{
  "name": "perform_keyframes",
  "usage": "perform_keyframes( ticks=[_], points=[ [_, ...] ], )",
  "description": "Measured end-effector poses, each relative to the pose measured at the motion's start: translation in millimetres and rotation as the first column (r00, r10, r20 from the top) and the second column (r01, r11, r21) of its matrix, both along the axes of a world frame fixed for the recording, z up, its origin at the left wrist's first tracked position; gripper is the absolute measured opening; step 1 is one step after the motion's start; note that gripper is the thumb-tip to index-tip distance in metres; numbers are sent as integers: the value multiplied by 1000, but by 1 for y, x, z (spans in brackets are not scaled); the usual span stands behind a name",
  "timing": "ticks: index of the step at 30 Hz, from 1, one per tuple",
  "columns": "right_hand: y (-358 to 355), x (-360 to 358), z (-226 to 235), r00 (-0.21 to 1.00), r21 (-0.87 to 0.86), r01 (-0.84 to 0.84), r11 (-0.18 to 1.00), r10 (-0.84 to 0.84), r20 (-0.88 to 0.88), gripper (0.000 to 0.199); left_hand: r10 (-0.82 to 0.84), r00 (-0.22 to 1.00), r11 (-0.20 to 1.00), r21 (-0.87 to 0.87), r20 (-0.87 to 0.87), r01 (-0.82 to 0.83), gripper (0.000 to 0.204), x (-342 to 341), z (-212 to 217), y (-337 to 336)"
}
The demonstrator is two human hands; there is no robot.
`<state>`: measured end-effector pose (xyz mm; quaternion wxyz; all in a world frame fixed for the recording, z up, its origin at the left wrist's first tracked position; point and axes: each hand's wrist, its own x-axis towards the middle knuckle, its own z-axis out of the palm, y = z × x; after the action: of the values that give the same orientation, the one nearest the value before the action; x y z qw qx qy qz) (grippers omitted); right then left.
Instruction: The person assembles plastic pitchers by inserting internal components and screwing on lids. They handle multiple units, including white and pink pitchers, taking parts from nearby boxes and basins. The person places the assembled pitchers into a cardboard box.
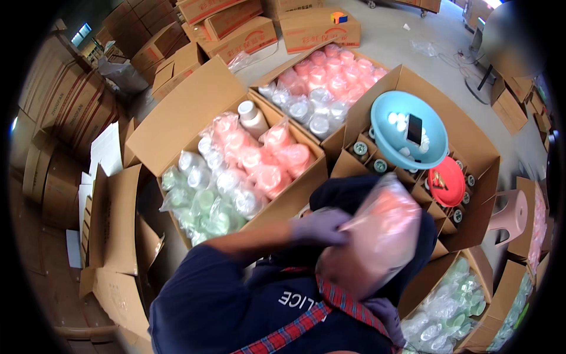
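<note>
My left hand (321, 227), in a thin purple-grey glove, is closed on the edge of a clear plastic bag (386, 227) in front of my chest. Something pink shows inside the bag, blurred by motion, so its kind is unclear. Below the bag is my right hand (386, 315), gloved alike; its fingers are hidden. Left of the bag, an open carton (289, 200) holds bagged pink, clear and pale green cups (215, 203). A white lidded bottle (253, 121) stands at its far side.
Ahead right, a divided carton (480, 177) of bottles supports a blue basin (383, 144) with white caps and a phone (414, 129), beside a red dish (446, 183). More cartons (321, 32) surround me. A pink stool (510, 215) stands right.
</note>
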<state>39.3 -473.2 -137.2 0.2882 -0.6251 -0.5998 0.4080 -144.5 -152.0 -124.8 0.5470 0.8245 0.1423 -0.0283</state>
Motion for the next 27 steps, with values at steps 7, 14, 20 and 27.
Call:
perform_keyframes(
  ticks=[7,14,20,27],
  points=[
    [34,18,25,861,124,500,857,-477,-177,27,702,635,207,-760,-323,-616,29,-164,-46,-20],
    [103,70,29,673,-117,697,708,-701,-235,24,983,184,159,-610,22,-777,26,-197,-122,175],
    [134,75,24,795,-14,594,805,-589,-141,24,952,-195,-138,-238,237,-962,21,-146,-170,313],
    [146,94,23,716,-238,625,743,-668,-204,27,966,211,259,532,-150,-807,4,-187,-326,391]
  ],
)
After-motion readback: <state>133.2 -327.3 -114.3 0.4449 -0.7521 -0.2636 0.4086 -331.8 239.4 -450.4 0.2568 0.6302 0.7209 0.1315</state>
